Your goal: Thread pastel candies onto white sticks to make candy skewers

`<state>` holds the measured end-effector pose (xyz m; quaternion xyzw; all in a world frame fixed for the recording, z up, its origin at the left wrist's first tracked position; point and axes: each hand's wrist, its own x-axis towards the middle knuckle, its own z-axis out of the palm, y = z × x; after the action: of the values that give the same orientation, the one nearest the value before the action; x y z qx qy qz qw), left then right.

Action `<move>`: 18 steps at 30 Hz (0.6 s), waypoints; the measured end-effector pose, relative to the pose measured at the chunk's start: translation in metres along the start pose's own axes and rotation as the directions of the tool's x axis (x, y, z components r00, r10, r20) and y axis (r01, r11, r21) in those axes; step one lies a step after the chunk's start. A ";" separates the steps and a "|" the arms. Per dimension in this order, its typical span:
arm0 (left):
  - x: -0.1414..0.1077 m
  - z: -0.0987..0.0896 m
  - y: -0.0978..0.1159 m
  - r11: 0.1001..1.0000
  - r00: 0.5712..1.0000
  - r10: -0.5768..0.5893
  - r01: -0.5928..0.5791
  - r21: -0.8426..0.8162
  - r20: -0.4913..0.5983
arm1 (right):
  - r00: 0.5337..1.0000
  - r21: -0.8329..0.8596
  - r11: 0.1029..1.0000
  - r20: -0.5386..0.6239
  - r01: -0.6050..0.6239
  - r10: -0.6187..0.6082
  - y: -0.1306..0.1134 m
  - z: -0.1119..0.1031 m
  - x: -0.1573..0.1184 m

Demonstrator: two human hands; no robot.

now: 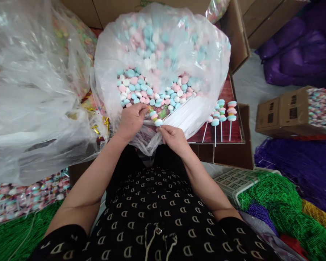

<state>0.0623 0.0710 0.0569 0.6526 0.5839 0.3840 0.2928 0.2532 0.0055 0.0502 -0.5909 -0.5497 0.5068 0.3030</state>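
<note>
L hand [132,121], R hand [174,139] nearly touching, both pinched on short candy stack [153,116], stick inside hidden by fingers. Stack sits at mouth of clear plastic bag [152,146]. Step in hand: threading pastel discs onto stick. Next move needs steady pinch, discs kept aligned. In bag: loose pastel candy discs [143,87], white sticks [179,116]. Just R, on red board [212,134]: finished candy pops [221,116] laid side by side. Far R: cardboard box [277,117], purple bead strands [288,170].

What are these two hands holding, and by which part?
A white stick threaded with pastel candies: the left hand pinches its upper end, the right hand its lowest blue candy.
</note>
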 end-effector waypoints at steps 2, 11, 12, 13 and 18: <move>0.000 0.000 0.000 0.999 1.000 0.019 -0.019 0.028 -0.001 | 1.000 0.004 1.000 -0.029 -0.003 0.003 0.000 0.001 0.001; 0.000 0.012 0.000 0.837 0.977 -0.202 0.205 -0.508 0.062 | 0.998 0.019 0.999 -0.051 0.048 -0.047 -0.007 0.008 0.000; -0.001 0.015 0.003 0.797 0.975 -0.214 0.211 -0.565 0.062 | 0.997 0.028 0.998 -0.047 0.065 -0.063 -0.006 0.009 0.001; -0.003 0.018 0.008 0.763 0.973 -0.222 0.213 -0.611 0.062 | 0.996 0.041 0.996 -0.048 0.080 -0.078 -0.005 0.011 0.001; -0.010 0.036 0.029 0.622 0.961 -0.274 0.214 -0.754 0.047 | 0.991 0.104 0.988 -0.068 0.118 -0.111 -0.001 0.018 0.004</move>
<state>0.1080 0.0590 0.0604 0.3731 0.4656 0.5708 0.5641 0.2358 0.0062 0.0449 -0.5567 -0.5449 0.4988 0.3800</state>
